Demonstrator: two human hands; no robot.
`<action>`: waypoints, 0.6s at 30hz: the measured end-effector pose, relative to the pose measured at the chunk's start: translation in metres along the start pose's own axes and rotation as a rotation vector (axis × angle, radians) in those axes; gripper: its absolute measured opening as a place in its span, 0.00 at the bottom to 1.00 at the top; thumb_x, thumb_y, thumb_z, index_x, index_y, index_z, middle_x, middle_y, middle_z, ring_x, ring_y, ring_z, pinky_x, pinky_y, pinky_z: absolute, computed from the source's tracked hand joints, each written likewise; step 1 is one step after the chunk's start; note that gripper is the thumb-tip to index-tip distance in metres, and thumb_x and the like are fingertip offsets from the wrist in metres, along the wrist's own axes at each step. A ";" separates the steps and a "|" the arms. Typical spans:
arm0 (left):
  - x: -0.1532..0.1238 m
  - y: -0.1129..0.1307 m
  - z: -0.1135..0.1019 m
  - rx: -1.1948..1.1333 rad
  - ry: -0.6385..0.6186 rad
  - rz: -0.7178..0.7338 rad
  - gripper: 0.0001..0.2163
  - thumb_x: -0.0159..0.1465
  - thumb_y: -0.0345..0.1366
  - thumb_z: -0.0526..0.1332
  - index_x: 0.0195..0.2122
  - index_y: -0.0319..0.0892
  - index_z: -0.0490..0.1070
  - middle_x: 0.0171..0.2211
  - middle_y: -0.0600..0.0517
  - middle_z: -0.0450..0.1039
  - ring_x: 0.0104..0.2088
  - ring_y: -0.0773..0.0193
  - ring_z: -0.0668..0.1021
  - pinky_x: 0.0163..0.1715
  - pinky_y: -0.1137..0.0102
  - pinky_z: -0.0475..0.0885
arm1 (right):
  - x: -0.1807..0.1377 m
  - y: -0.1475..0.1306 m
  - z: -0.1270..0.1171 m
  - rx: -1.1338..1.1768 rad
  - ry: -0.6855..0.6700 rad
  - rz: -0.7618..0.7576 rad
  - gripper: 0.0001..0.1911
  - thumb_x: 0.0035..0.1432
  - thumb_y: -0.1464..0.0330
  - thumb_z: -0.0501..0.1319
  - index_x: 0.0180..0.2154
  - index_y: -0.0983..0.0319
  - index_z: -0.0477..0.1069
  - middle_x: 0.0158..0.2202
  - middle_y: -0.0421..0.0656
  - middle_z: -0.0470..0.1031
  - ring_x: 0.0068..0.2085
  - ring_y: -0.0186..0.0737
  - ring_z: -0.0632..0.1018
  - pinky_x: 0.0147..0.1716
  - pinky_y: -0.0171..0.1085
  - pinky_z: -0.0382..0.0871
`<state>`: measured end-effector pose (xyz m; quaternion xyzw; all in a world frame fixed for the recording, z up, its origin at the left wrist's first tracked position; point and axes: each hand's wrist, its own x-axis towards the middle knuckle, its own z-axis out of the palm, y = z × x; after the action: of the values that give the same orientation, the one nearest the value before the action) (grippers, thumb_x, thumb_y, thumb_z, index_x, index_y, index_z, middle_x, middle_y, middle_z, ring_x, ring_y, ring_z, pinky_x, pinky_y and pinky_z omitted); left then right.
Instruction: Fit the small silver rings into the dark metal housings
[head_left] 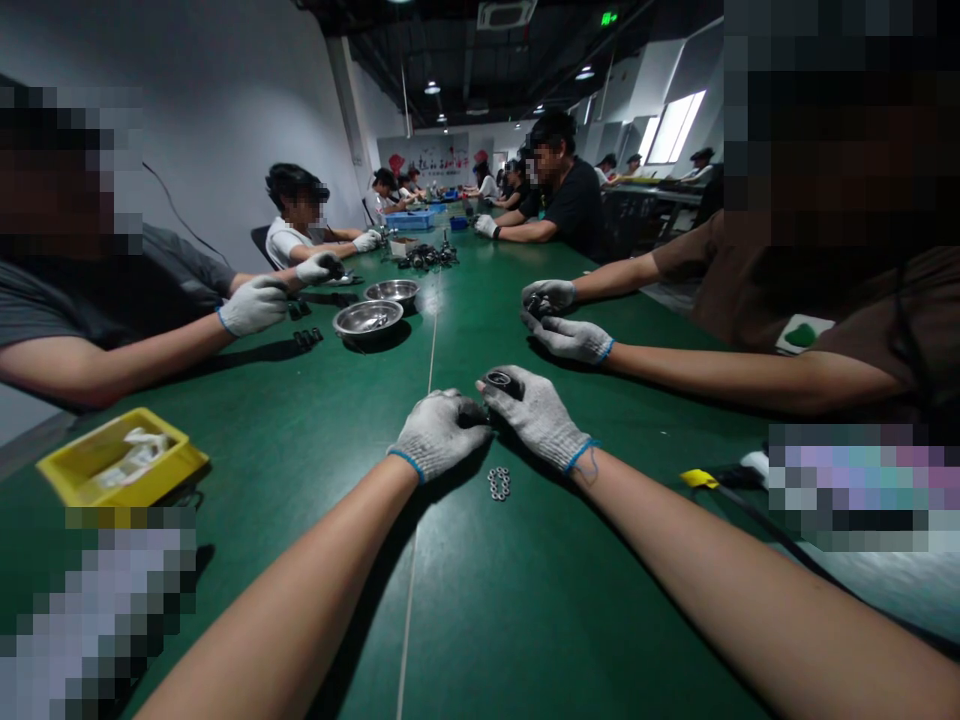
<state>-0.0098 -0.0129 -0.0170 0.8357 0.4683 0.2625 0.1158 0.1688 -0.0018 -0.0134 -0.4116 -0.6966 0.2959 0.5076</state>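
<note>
My right hand, in a white knit glove with a blue cuff, is closed around a dark cylindrical part with a ring-shaped top facing up. My left hand, gloved alike with darkened fingertips, is closed with thumb and fingers together. Its fingertips meet those of the right hand, and whatever they pinch is hidden. Just below both hands, several small metal rings lie in a tight cluster on the green table.
Two metal bowls stand ahead on the left, near small black parts. A yellow bin with white items sits at left. Gloved co-workers handle parts on both sides. A black cable runs along the right, and dark parts are piled farther off.
</note>
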 end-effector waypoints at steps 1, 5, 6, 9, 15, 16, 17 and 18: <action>0.000 -0.001 0.001 -0.016 -0.004 -0.009 0.09 0.63 0.41 0.66 0.39 0.47 0.85 0.35 0.49 0.83 0.39 0.57 0.81 0.47 0.64 0.77 | 0.000 0.000 0.000 0.009 0.005 0.003 0.19 0.60 0.51 0.66 0.36 0.61 0.76 0.35 0.45 0.83 0.38 0.44 0.81 0.40 0.40 0.75; 0.001 -0.005 0.001 -0.066 -0.030 -0.032 0.10 0.64 0.43 0.67 0.38 0.46 0.85 0.36 0.49 0.83 0.39 0.57 0.82 0.46 0.65 0.77 | 0.001 0.000 -0.001 0.011 0.028 0.029 0.23 0.59 0.47 0.65 0.35 0.62 0.77 0.33 0.45 0.82 0.36 0.44 0.81 0.38 0.40 0.73; 0.000 -0.005 0.001 -0.078 -0.036 -0.028 0.10 0.65 0.43 0.66 0.38 0.45 0.85 0.36 0.49 0.83 0.39 0.57 0.82 0.46 0.65 0.77 | 0.001 0.000 -0.001 0.014 0.030 0.031 0.23 0.59 0.47 0.65 0.35 0.62 0.77 0.34 0.45 0.82 0.36 0.44 0.81 0.38 0.40 0.73; 0.000 -0.007 0.000 -0.118 -0.046 -0.005 0.10 0.66 0.43 0.66 0.39 0.45 0.85 0.37 0.48 0.83 0.40 0.56 0.82 0.46 0.65 0.76 | 0.000 -0.001 0.000 0.019 0.016 0.023 0.22 0.59 0.48 0.65 0.35 0.62 0.77 0.34 0.45 0.83 0.36 0.43 0.81 0.39 0.40 0.74; 0.000 -0.009 0.000 -0.203 -0.078 0.028 0.09 0.66 0.41 0.66 0.40 0.44 0.85 0.39 0.48 0.83 0.43 0.55 0.82 0.49 0.64 0.77 | 0.000 -0.001 0.000 0.008 -0.056 0.010 0.19 0.59 0.52 0.65 0.34 0.62 0.78 0.34 0.45 0.83 0.37 0.44 0.81 0.39 0.40 0.73; 0.000 -0.009 0.000 -0.220 -0.080 0.026 0.09 0.66 0.40 0.66 0.40 0.44 0.85 0.39 0.48 0.83 0.43 0.55 0.82 0.49 0.64 0.77 | 0.000 -0.001 0.000 0.011 -0.063 0.012 0.19 0.59 0.52 0.65 0.35 0.62 0.78 0.34 0.45 0.83 0.37 0.44 0.80 0.39 0.40 0.73; 0.000 -0.009 0.000 -0.237 -0.079 0.021 0.09 0.66 0.40 0.66 0.40 0.44 0.85 0.39 0.48 0.83 0.43 0.55 0.82 0.49 0.64 0.77 | 0.000 -0.001 0.000 0.013 -0.067 0.011 0.19 0.59 0.52 0.65 0.35 0.62 0.78 0.35 0.45 0.83 0.37 0.43 0.80 0.40 0.40 0.73; 0.000 -0.009 0.000 -0.254 -0.074 0.015 0.09 0.66 0.40 0.66 0.40 0.44 0.85 0.39 0.48 0.83 0.43 0.55 0.82 0.49 0.64 0.77 | 0.000 0.000 0.000 0.011 -0.069 0.007 0.18 0.60 0.53 0.65 0.35 0.62 0.78 0.35 0.45 0.83 0.37 0.43 0.80 0.40 0.40 0.73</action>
<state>-0.0163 -0.0085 -0.0209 0.8270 0.4203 0.2895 0.2360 0.1687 -0.0021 -0.0134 -0.4009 -0.7108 0.3154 0.4844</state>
